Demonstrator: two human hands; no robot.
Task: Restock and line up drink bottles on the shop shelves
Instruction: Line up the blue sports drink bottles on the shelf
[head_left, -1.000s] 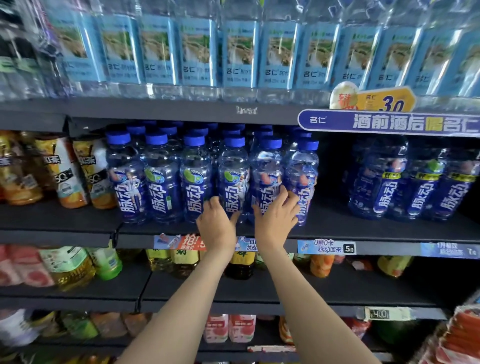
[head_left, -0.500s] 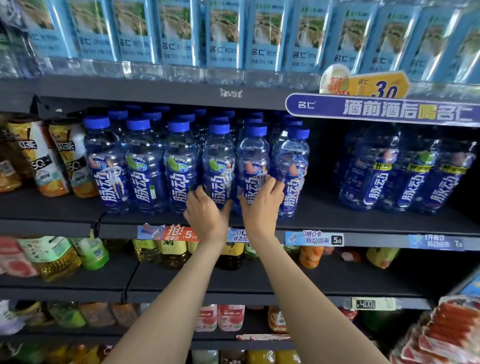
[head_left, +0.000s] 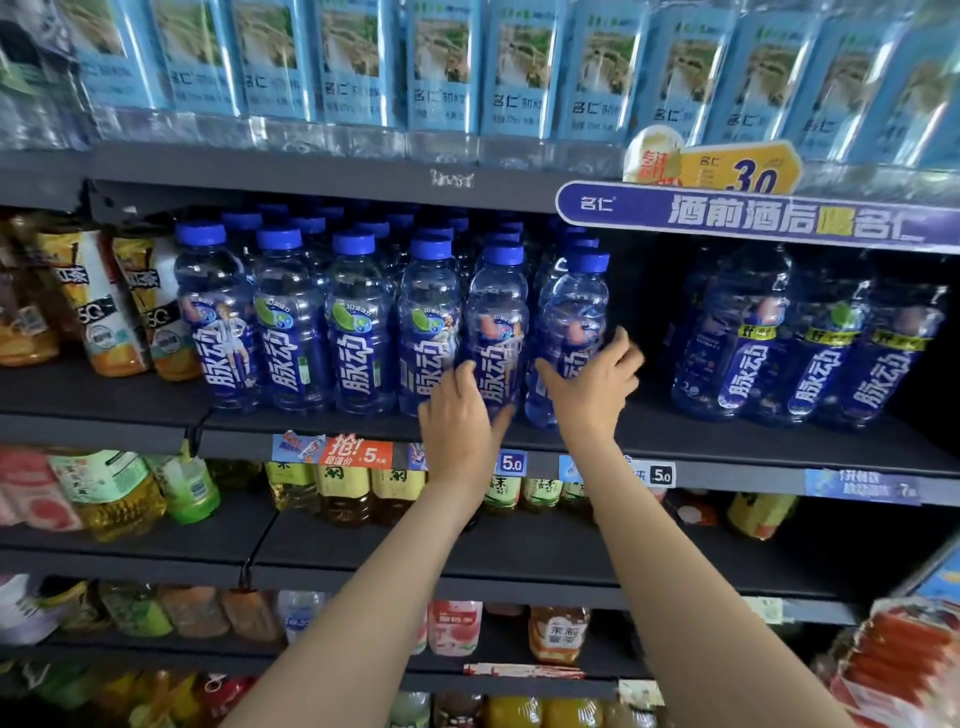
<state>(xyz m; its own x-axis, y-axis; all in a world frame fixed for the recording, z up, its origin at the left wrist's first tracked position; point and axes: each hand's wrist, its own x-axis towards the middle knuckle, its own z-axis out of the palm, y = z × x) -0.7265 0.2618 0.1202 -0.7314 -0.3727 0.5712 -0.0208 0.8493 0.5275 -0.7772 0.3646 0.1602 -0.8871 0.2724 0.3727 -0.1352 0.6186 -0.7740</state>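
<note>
Now further along the row than a second ago, both bare arms reach up to the middle shelf (head_left: 675, 441). The left hand (head_left: 460, 410) curls thumb and fingers about the base of the fifth blue-capped bottle (head_left: 496, 332), where a moment back it pressed the fourth. The right hand (head_left: 589, 387) has shifted to the sixth and last bottle (head_left: 569, 332), its fingers wrapped loosely round the lower label. That suggests the straightening has reached the row's right end, with a dark gap beyond. Six bottles stand in the front rank, more caps showing behind them. Well apart to the right sit three larger bottles (head_left: 810, 343) of the same brand. Two orange-labelled tea bottles (head_left: 111, 306) flank the row's left. Above, pale-blue water bottles (head_left: 441, 67) line the top shelf.
</note>
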